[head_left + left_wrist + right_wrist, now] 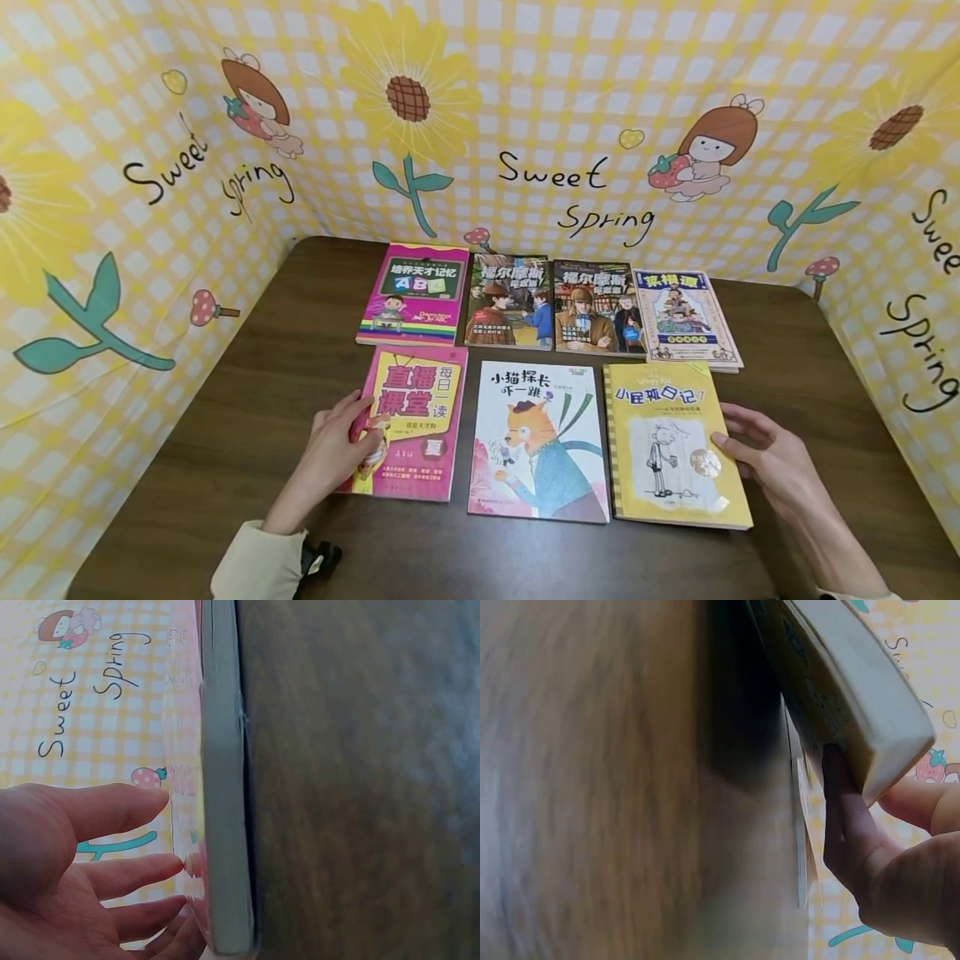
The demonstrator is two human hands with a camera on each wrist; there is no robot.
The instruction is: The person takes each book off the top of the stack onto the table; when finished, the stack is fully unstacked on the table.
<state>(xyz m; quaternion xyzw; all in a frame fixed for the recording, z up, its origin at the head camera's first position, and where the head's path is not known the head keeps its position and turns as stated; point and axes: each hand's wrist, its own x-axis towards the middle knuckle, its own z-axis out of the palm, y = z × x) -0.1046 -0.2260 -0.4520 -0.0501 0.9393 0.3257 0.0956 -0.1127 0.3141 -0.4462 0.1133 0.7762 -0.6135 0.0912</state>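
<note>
Along the front row, my left hand (326,450) rests its fingertips on the left side of a pink book (431,417). The left wrist view shows those fingers fairly straight against the cover, beside the thick page edge (227,825). At the right end, my right hand (772,458) pinches the right edge of a yellow book (626,425), thumb on the cover and fingers beneath. In the right wrist view that edge of the yellow book (877,697) is tilted up off the table. Between the two lies a white picture book (540,450) with an orange cat.
Behind lies a row of books: a magenta ABC book (416,292), two dark detective books (510,300) and a white-and-blue book (682,317). They lie on a dark wooden table (247,333). A yellow checked cloth (480,125) walls the back and sides.
</note>
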